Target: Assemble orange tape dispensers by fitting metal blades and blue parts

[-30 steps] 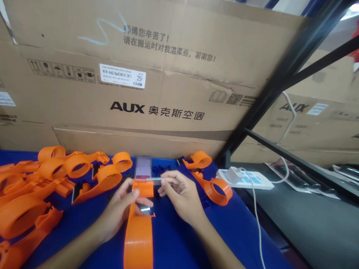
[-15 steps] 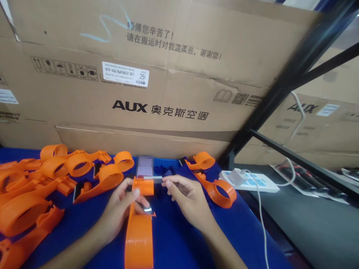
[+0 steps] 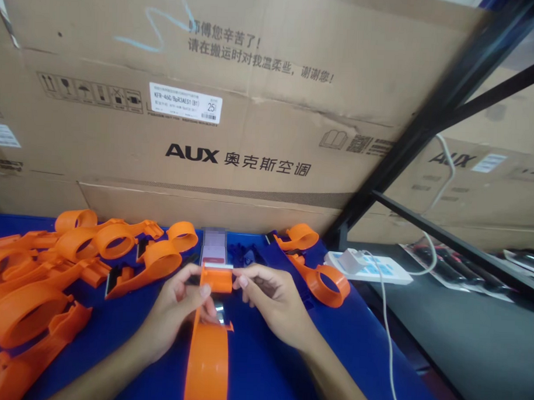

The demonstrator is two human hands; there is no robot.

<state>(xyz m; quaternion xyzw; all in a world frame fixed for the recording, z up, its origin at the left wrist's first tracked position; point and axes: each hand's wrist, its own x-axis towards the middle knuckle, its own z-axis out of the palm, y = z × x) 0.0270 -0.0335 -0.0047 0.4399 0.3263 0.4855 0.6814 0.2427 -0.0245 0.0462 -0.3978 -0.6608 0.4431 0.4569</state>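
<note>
Sitting just beyond the orange dispenser (image 3: 207,361): apparently a phone (image 3: 215,243).

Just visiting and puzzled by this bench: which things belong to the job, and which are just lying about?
In the job, it seems:
orange piece, held by the left hand
toothed strip at its top, right hand beside it
similar orange pieces, likely

Apparently just lying about:
phone-like device
white power strip

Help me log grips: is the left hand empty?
No, the left hand grips an orange plastic piece near its upper end.
</note>
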